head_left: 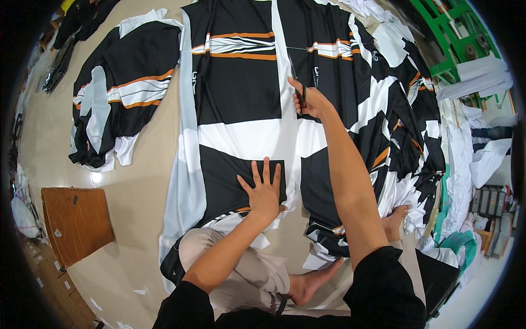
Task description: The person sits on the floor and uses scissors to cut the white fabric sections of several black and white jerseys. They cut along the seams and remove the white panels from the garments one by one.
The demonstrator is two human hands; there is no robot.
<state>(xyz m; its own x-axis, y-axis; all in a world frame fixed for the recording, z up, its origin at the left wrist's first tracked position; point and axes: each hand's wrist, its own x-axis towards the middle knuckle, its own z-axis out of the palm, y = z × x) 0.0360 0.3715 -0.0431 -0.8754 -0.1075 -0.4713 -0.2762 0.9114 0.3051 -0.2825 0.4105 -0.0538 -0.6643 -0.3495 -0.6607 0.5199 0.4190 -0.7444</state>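
A long printed fabric sheet, black with white bands and orange stripes, lies spread over the floor in front of me. My left hand rests flat on its black lower part, fingers spread. Farther off, my right hand is closed around the handles of dark scissors. The scissors' blades point away from me along the white strip between two black panels; how far they are apart cannot be made out. Below, that strip hangs loose and parted from the right-hand panel.
At the left lie a stack of cut black pieces and a brown cardboard piece. More fabric is heaped at the right, beside a green metal frame. My bare foot is close to the sheet's near edge.
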